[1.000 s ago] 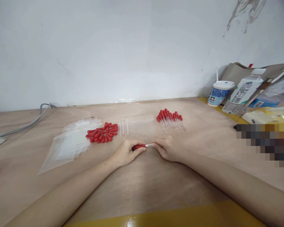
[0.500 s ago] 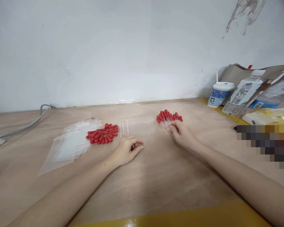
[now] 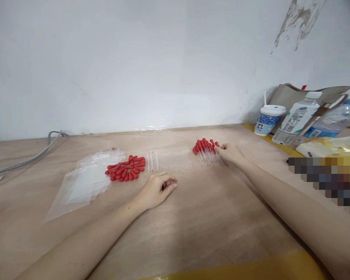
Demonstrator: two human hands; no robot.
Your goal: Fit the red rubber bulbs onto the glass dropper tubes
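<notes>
- My right hand (image 3: 231, 153) pinches narrowly at the right edge of the red-topped droppers (image 3: 204, 147), right of the row of clear tubes (image 3: 169, 161); whether a dropper sits between my fingertips, I cannot tell.
- My left hand (image 3: 160, 190) rests just on the near side of the tubes, fingers loosely curled, nothing visible in it.
- The step looks like lining up a dropper with the others; the next move calls, I judge, for a gentle release.
- Loose red bulbs (image 3: 125, 170) lie left of the tubes, clear bags (image 3: 83, 181) farther left.
</notes>
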